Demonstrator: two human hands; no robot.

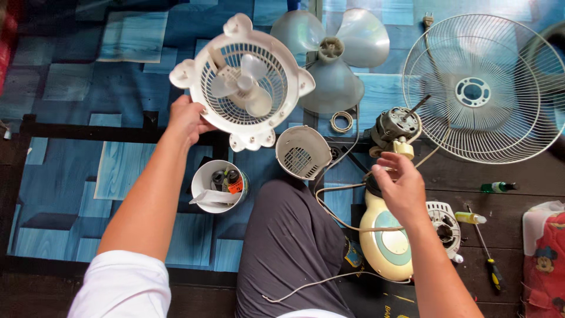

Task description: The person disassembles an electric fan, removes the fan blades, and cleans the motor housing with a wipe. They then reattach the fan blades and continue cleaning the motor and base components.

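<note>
1. On the floor before my knees lie the parts of a taken-apart fan, spread over a blue patterned mat (129,88).
2. My left hand (187,119) is clamped on the lower left rim of a small white round fan guard (242,80), holding it tilted above the mat; a little pale blade sits inside its grille.
3. My right hand (401,187) hovers over the cream fan base (385,238), fingers curled near a yellowish knob below the fan motor (395,125); whether it grips the knob or the cord I cannot quite tell.
4. Behind the small guard lies a translucent three-blade propeller (335,53).
5. To the right rests a large wire grille (479,88), flat on the floor.
6. Between my hands stands a grey vented motor cover (303,152), and just left of it a white cup (216,185) holding small bottles.
7. Near my right forearm lie a yellow-handled screwdriver (487,250) and a green-capped bottle (497,187).
8. A tape ring (341,122) lies beside the motor.
</note>
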